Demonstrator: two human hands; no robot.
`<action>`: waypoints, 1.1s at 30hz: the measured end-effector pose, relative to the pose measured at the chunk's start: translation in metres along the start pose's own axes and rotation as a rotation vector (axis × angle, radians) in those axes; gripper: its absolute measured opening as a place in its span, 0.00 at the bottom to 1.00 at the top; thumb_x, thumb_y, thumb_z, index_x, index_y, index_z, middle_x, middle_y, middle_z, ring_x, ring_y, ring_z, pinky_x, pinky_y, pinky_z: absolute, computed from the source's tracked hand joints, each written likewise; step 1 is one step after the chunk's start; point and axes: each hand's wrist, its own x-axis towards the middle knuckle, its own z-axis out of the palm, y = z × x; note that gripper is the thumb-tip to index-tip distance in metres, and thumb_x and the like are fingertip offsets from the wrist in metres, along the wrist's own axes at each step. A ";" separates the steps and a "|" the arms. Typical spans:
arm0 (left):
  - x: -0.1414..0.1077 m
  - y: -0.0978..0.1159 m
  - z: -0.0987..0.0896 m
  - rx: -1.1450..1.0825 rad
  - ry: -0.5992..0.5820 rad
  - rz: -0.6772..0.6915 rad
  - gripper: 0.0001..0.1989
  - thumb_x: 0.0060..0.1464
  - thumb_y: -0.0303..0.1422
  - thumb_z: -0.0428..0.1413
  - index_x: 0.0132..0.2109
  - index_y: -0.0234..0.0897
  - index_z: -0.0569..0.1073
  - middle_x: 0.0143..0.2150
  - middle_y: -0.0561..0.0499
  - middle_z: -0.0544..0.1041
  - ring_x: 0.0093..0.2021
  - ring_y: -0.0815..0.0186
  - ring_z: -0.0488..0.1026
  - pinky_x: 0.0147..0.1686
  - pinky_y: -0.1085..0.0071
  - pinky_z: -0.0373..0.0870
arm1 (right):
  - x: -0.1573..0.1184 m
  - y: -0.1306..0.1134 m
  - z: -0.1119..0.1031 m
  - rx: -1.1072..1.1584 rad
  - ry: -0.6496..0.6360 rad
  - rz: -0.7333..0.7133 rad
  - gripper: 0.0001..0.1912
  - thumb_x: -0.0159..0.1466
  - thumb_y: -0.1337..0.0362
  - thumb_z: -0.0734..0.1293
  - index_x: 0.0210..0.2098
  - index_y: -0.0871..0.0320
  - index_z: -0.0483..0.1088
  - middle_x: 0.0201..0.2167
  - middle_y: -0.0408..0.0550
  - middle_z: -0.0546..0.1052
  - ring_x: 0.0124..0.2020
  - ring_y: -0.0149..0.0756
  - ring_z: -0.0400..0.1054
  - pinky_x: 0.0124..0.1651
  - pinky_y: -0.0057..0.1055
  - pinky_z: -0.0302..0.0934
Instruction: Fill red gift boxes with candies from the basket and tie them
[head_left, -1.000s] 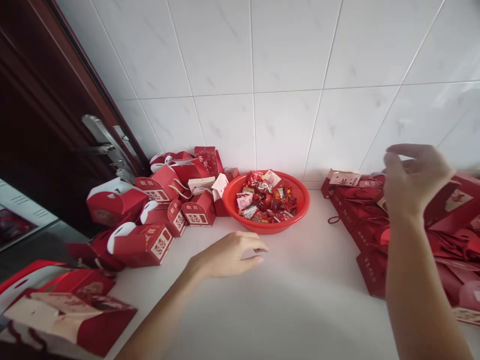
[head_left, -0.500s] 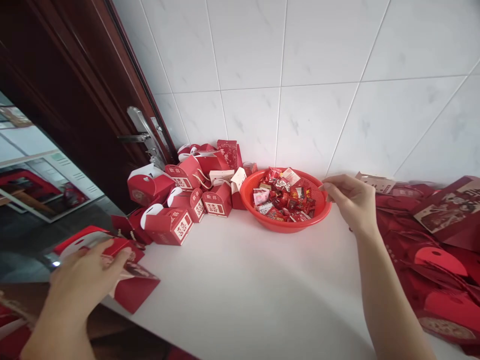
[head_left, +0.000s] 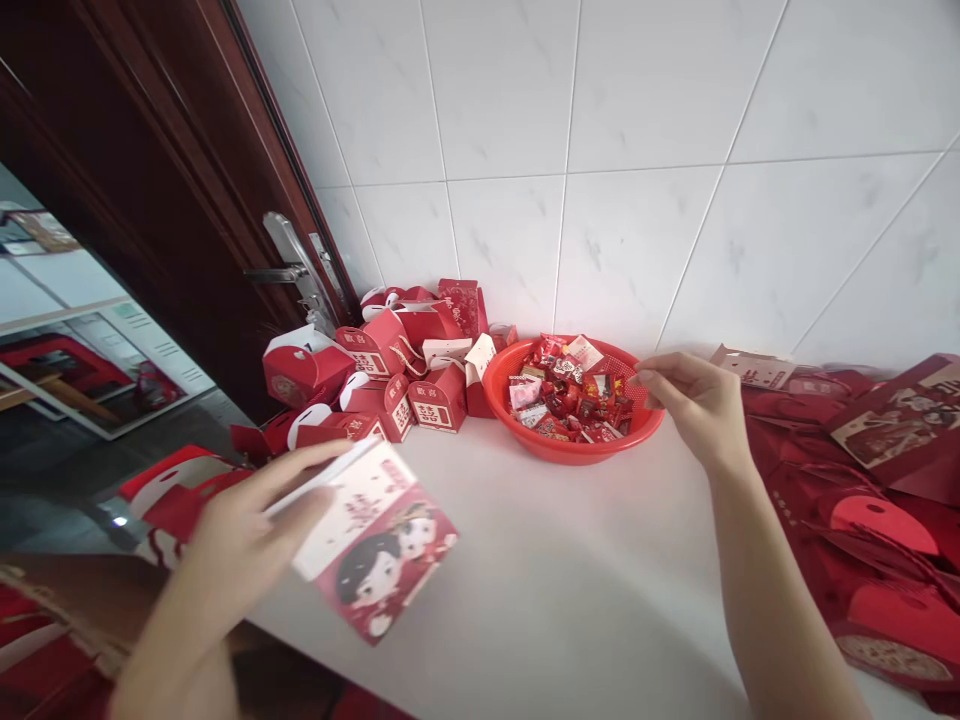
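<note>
Clock hub at mid-table, 12 toward the tiled wall [head_left: 645, 90]; dark door [head_left: 150, 150] at 10; white table [head_left: 555, 560] below, near-left edge slanting past 7; red packaging pile [head_left: 885, 525] heaped at 3, judged a limit to sweep on that side; red gift boxes [head_left: 381, 342] bunched at 10 to 11, likely a limit there too; red basket [head_left: 577, 455] near 12 to 1, beside the wall.

Printed box [head_left: 386, 555] at 9, tilted, blurred, seemingly held above the table; white flap toward 10, printed base toward 4, long axis judged along that line; basket at about 2 from it, white tabletop showing between; left hand [head_left: 247, 530] nearer, grasping the flap end, thumb across the near face; box body at 4 from those fingers.

Right hand [head_left: 694, 415] at 1, fingertips over the basket's 3 o'clock rim; thumb and forefinger drawn together, cannot tell whether on anything; wrapped sweets [head_left: 574, 395], smallest items, heaped in the basket, just off those fingertips at 9.
</note>
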 end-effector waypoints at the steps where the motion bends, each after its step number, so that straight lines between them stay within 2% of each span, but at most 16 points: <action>1: 0.008 0.016 0.015 -0.035 -0.060 -0.025 0.16 0.52 0.38 0.61 0.49 0.47 0.80 0.48 0.52 0.84 0.47 0.51 0.81 0.40 0.66 0.79 | -0.002 -0.002 0.002 0.009 -0.057 -0.002 0.09 0.58 0.58 0.71 0.31 0.57 0.77 0.26 0.47 0.80 0.26 0.36 0.71 0.28 0.30 0.67; 4: 0.034 0.051 0.063 -0.291 -0.221 0.029 0.20 0.53 0.37 0.61 0.53 0.40 0.77 0.52 0.45 0.82 0.49 0.52 0.81 0.46 0.63 0.80 | -0.009 -0.008 0.009 0.030 -0.329 -0.006 0.12 0.61 0.54 0.71 0.36 0.57 0.78 0.31 0.49 0.81 0.28 0.36 0.72 0.29 0.31 0.66; 7: 0.055 0.067 0.104 -0.497 -0.382 0.128 0.21 0.54 0.34 0.61 0.55 0.38 0.75 0.50 0.43 0.83 0.51 0.55 0.81 0.49 0.63 0.80 | -0.015 -0.009 0.020 0.012 -0.583 -0.025 0.17 0.62 0.51 0.70 0.44 0.56 0.77 0.37 0.49 0.81 0.28 0.34 0.69 0.30 0.29 0.64; 9: 0.065 0.072 0.125 -0.566 -0.468 0.178 0.20 0.54 0.32 0.60 0.55 0.37 0.75 0.48 0.44 0.83 0.50 0.56 0.81 0.50 0.63 0.79 | -0.017 -0.007 0.028 -0.014 -0.665 -0.043 0.17 0.62 0.52 0.71 0.45 0.56 0.76 0.39 0.48 0.80 0.26 0.30 0.66 0.29 0.28 0.62; 12: 0.080 0.078 0.146 -0.590 -0.558 0.229 0.21 0.53 0.32 0.61 0.55 0.37 0.76 0.47 0.44 0.83 0.49 0.58 0.81 0.53 0.62 0.77 | -0.018 -0.001 0.037 -0.007 -0.692 -0.018 0.16 0.64 0.51 0.70 0.42 0.57 0.75 0.37 0.46 0.79 0.23 0.28 0.63 0.26 0.27 0.60; 15: 0.092 0.080 0.158 -0.564 -0.583 0.243 0.20 0.54 0.37 0.63 0.53 0.37 0.78 0.52 0.42 0.82 0.53 0.55 0.79 0.55 0.58 0.76 | -0.018 0.006 0.040 0.079 -0.684 0.106 0.17 0.64 0.48 0.68 0.35 0.57 0.74 0.28 0.43 0.76 0.21 0.30 0.67 0.24 0.28 0.61; 18: 0.098 0.079 0.165 -0.554 -0.558 0.180 0.19 0.57 0.44 0.61 0.50 0.37 0.80 0.56 0.40 0.80 0.59 0.51 0.75 0.55 0.56 0.75 | -0.016 0.011 0.037 0.150 -0.651 0.220 0.17 0.62 0.48 0.70 0.31 0.56 0.71 0.22 0.41 0.73 0.20 0.33 0.71 0.23 0.29 0.63; 21: 0.099 0.075 0.172 -0.601 -0.537 0.096 0.20 0.57 0.48 0.61 0.47 0.37 0.81 0.55 0.40 0.80 0.59 0.50 0.74 0.53 0.57 0.76 | -0.015 0.013 0.035 0.184 -0.665 0.282 0.18 0.57 0.49 0.74 0.30 0.56 0.71 0.24 0.41 0.75 0.22 0.34 0.73 0.24 0.29 0.66; 24: 0.098 0.073 0.180 -0.633 -0.535 0.063 0.19 0.56 0.47 0.61 0.46 0.37 0.81 0.52 0.41 0.81 0.56 0.52 0.76 0.55 0.58 0.75 | -0.014 0.014 0.034 0.193 -0.710 0.311 0.19 0.55 0.48 0.76 0.29 0.56 0.70 0.26 0.42 0.76 0.23 0.34 0.74 0.25 0.29 0.68; 26: 0.098 0.072 0.184 -0.636 -0.529 0.081 0.18 0.57 0.45 0.61 0.47 0.37 0.80 0.52 0.43 0.81 0.55 0.54 0.77 0.55 0.60 0.74 | -0.013 0.015 0.033 0.187 -0.718 0.318 0.20 0.58 0.47 0.73 0.28 0.57 0.69 0.24 0.42 0.76 0.22 0.33 0.74 0.24 0.27 0.67; 29: 0.096 0.073 0.187 -0.589 -0.535 0.141 0.16 0.59 0.43 0.59 0.47 0.37 0.80 0.50 0.44 0.82 0.52 0.57 0.78 0.51 0.64 0.75 | -0.013 0.017 0.031 0.162 -0.730 0.328 0.22 0.60 0.45 0.71 0.26 0.58 0.69 0.21 0.41 0.73 0.22 0.33 0.74 0.22 0.25 0.64; 33: 0.092 0.074 0.182 -0.534 -0.657 0.263 0.11 0.62 0.38 0.56 0.42 0.37 0.80 0.42 0.47 0.83 0.44 0.60 0.80 0.45 0.67 0.76 | -0.012 0.017 0.025 0.142 -0.858 0.398 0.21 0.56 0.46 0.75 0.27 0.59 0.72 0.21 0.42 0.75 0.24 0.34 0.76 0.26 0.26 0.68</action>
